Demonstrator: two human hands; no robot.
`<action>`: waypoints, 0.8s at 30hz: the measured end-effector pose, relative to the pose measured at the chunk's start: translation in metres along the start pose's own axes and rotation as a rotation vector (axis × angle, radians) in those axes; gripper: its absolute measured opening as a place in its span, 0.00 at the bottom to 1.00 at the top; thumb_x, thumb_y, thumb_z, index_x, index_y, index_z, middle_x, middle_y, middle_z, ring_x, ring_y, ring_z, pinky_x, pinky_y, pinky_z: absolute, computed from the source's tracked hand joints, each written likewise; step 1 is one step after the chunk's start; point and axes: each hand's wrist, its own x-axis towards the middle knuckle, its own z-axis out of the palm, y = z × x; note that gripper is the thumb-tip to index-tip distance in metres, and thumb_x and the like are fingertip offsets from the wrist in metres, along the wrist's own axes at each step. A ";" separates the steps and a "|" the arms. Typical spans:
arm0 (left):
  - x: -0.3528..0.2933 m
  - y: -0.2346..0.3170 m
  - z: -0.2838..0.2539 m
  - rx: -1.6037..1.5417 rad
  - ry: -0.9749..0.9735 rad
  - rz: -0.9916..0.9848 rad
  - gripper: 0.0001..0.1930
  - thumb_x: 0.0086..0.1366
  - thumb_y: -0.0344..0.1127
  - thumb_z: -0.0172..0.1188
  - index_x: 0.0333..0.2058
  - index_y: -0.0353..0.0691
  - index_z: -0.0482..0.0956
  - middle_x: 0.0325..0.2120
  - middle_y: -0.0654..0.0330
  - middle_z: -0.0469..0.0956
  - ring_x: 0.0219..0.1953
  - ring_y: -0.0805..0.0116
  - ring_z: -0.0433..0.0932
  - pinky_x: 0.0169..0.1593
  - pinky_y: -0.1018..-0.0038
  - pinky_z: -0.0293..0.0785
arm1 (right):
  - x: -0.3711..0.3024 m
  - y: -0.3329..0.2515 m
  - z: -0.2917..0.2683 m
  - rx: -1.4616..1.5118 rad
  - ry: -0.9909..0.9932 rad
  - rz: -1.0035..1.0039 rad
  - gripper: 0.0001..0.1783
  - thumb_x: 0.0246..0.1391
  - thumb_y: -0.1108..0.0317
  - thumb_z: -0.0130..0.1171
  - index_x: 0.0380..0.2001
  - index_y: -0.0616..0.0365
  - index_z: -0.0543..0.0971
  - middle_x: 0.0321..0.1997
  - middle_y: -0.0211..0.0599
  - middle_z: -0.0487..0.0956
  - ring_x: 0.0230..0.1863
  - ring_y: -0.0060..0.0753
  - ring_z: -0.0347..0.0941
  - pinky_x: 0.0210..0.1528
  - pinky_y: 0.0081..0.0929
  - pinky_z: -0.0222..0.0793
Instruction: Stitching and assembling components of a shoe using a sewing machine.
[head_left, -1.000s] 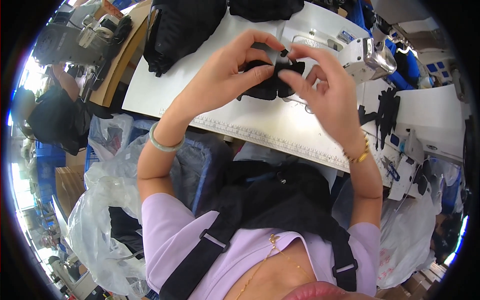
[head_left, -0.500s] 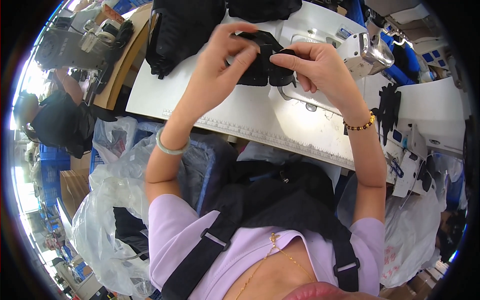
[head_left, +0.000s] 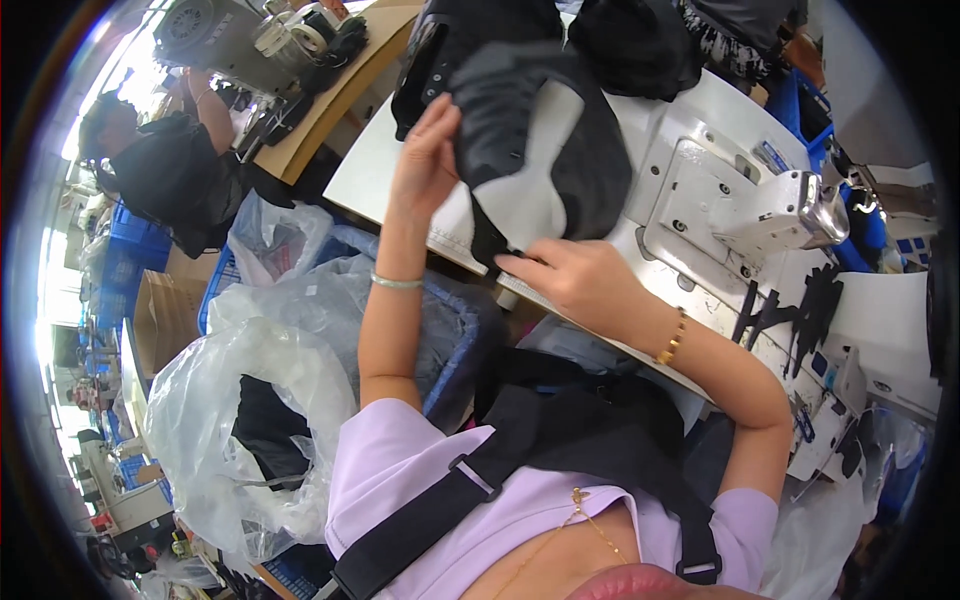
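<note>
A black fabric piece (head_left: 600, 150), smeared by motion, is spread in a curve over the white worktable, with the tabletop showing through its middle gap. My left hand (head_left: 428, 165) grips its left edge, the fingertips partly hidden behind the cloth. With thumb and fingers pinched, my right hand (head_left: 580, 285) holds the piece's lower end near the table's front edge. To the right stands a white sewing machine (head_left: 790, 212) with a metal plate under it.
Dark fabric bundles (head_left: 635, 45) lie at the table's back. Black strips (head_left: 815, 305) rest at the right. Below left are a blue crate (head_left: 470, 335) lined with plastic and a clear bag (head_left: 300, 350). Another person (head_left: 175, 165) sits at a machine, far left.
The black piece has opened out from a small bunch between my hands. My right hand has come down and left toward the table's front edge; the view has shifted left.
</note>
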 end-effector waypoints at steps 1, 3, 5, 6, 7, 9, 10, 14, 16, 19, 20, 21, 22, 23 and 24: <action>0.006 0.012 -0.015 0.058 0.041 0.088 0.17 0.62 0.29 0.55 0.50 0.35 0.69 0.43 0.59 0.76 0.45 0.73 0.75 0.53 0.77 0.69 | 0.008 0.005 0.017 -0.145 0.032 -0.068 0.16 0.43 0.72 0.56 0.40 0.55 0.79 0.28 0.31 0.73 0.26 0.30 0.73 0.29 0.25 0.70; 0.024 0.036 -0.044 0.080 0.099 0.208 0.16 0.63 0.30 0.54 0.49 0.35 0.70 0.41 0.60 0.77 0.44 0.73 0.76 0.50 0.76 0.71 | 0.035 0.024 0.052 -0.217 0.104 -0.111 0.19 0.42 0.73 0.52 0.42 0.57 0.77 0.30 0.31 0.72 0.32 0.29 0.71 0.31 0.25 0.70; 0.044 0.058 -0.088 0.219 0.099 0.185 0.15 0.63 0.31 0.53 0.49 0.36 0.70 0.38 0.62 0.78 0.40 0.73 0.76 0.45 0.76 0.72 | 0.067 0.034 0.083 -0.258 0.146 -0.160 0.13 0.42 0.72 0.52 0.34 0.60 0.78 0.29 0.32 0.72 0.38 0.30 0.69 0.34 0.24 0.68; 0.053 0.067 -0.110 0.308 0.153 0.194 0.13 0.64 0.33 0.52 0.47 0.38 0.71 0.36 0.63 0.78 0.37 0.73 0.77 0.41 0.77 0.71 | 0.082 0.035 0.100 -0.248 0.157 -0.170 0.13 0.42 0.72 0.52 0.34 0.60 0.78 0.29 0.32 0.72 0.38 0.30 0.69 0.34 0.24 0.68; 0.066 0.069 -0.117 0.314 0.147 0.193 0.13 0.64 0.33 0.52 0.47 0.38 0.71 0.36 0.63 0.78 0.37 0.73 0.77 0.41 0.77 0.71 | 0.095 0.041 0.115 -0.322 0.140 -0.189 0.10 0.42 0.72 0.52 0.30 0.61 0.77 0.29 0.33 0.71 0.38 0.30 0.68 0.35 0.24 0.67; 0.085 0.074 -0.125 0.399 0.136 0.082 0.12 0.65 0.36 0.51 0.45 0.38 0.72 0.40 0.61 0.78 0.41 0.73 0.75 0.42 0.78 0.69 | 0.116 0.050 0.138 -0.395 0.130 -0.212 0.07 0.42 0.72 0.52 0.26 0.62 0.76 0.28 0.33 0.71 0.38 0.30 0.68 0.35 0.23 0.66; 0.096 0.073 -0.123 0.498 0.175 0.064 0.12 0.65 0.38 0.50 0.44 0.40 0.71 0.40 0.61 0.78 0.40 0.73 0.75 0.42 0.77 0.69 | 0.124 0.052 0.145 -0.436 0.211 -0.195 0.04 0.41 0.72 0.53 0.21 0.59 0.76 0.26 0.33 0.71 0.36 0.30 0.67 0.34 0.23 0.65; 0.144 0.065 -0.111 0.554 0.194 0.008 0.10 0.65 0.40 0.51 0.41 0.43 0.71 0.33 0.64 0.76 0.37 0.73 0.76 0.40 0.78 0.69 | 0.144 0.078 0.147 -0.501 0.285 -0.090 0.05 0.40 0.72 0.53 0.17 0.58 0.78 0.27 0.34 0.73 0.35 0.32 0.68 0.36 0.24 0.65; 0.161 0.064 -0.110 0.900 0.232 0.256 0.12 0.66 0.42 0.50 0.41 0.41 0.71 0.34 0.63 0.77 0.34 0.72 0.76 0.38 0.77 0.69 | 0.147 0.080 0.144 -0.482 0.257 -0.017 0.09 0.42 0.73 0.52 0.28 0.62 0.79 0.37 0.39 0.76 0.38 0.36 0.69 0.40 0.25 0.67; 0.166 0.055 -0.095 1.188 0.308 0.453 0.15 0.65 0.43 0.50 0.43 0.39 0.70 0.32 0.60 0.77 0.31 0.67 0.76 0.37 0.74 0.70 | 0.120 0.073 0.139 -0.409 0.286 -0.014 0.23 0.45 0.76 0.49 0.49 0.68 0.69 0.52 0.47 0.70 0.45 0.42 0.69 0.49 0.30 0.66; 0.165 0.062 -0.086 1.265 0.461 0.585 0.14 0.65 0.43 0.51 0.42 0.38 0.71 0.31 0.57 0.77 0.30 0.65 0.76 0.37 0.72 0.70 | 0.108 0.067 0.133 -0.386 0.248 -0.047 0.21 0.45 0.76 0.49 0.46 0.67 0.69 0.54 0.48 0.69 0.44 0.44 0.69 0.49 0.31 0.66; 0.161 0.068 -0.075 1.329 0.618 0.719 0.14 0.64 0.42 0.52 0.41 0.37 0.72 0.29 0.54 0.78 0.29 0.62 0.76 0.36 0.70 0.71 | 0.093 0.062 0.126 -0.364 0.208 -0.079 0.19 0.46 0.75 0.48 0.44 0.67 0.69 0.55 0.49 0.67 0.44 0.45 0.69 0.48 0.31 0.67; 0.159 0.065 -0.052 1.272 0.572 0.835 0.13 0.63 0.40 0.54 0.39 0.36 0.74 0.28 0.53 0.78 0.29 0.62 0.76 0.37 0.69 0.71 | 0.075 0.060 0.115 -0.328 0.156 -0.069 0.19 0.45 0.76 0.49 0.44 0.67 0.69 0.55 0.50 0.67 0.45 0.47 0.69 0.49 0.33 0.67; 0.157 0.062 -0.023 1.210 0.526 0.948 0.11 0.62 0.38 0.55 0.36 0.35 0.75 0.27 0.51 0.78 0.30 0.61 0.77 0.38 0.68 0.71 | 0.057 0.061 0.103 -0.291 0.105 -0.057 0.18 0.45 0.77 0.49 0.43 0.68 0.69 0.55 0.51 0.66 0.47 0.48 0.69 0.49 0.35 0.68; 0.153 0.053 0.005 1.240 0.393 1.147 0.09 0.59 0.36 0.58 0.30 0.35 0.78 0.27 0.52 0.78 0.29 0.60 0.76 0.38 0.68 0.70 | 0.045 0.060 0.090 -0.304 0.114 -0.045 0.18 0.45 0.77 0.49 0.43 0.68 0.69 0.55 0.51 0.66 0.47 0.48 0.69 0.49 0.35 0.68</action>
